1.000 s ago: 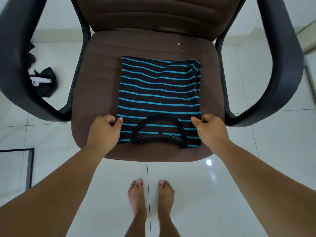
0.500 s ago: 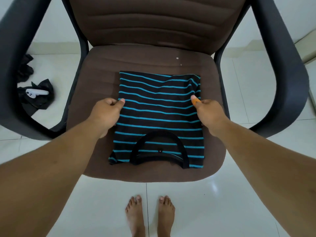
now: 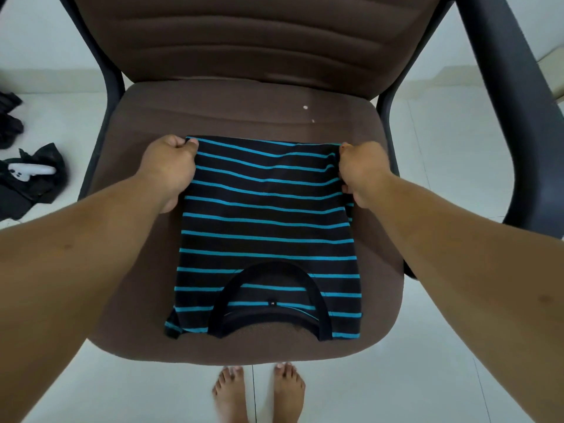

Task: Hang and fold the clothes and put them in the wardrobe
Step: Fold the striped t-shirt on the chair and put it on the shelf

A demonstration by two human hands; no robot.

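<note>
Both hands, left hand (image 3: 171,166) and right hand (image 3: 363,170), pinched the far corners of the folded striped T-shirt (image 3: 265,236) on the chair seat (image 3: 244,117).

**Both arms reach forward, hands closed at the far corners**

Both bare forearms stretch forward and converge slightly from the lower corners of the view. The left hand (image 3: 171,169) lies knuckles up, fingers curled under and the thumb tip pressed forward against them in a pinch. The right hand (image 3: 361,172) mirrors it, wrist straight, fingers folded into a closed grip, thumb tucked at the far edge. The two hands sit level with each other, well apart. Two bare feet stand side by side below.
</note>
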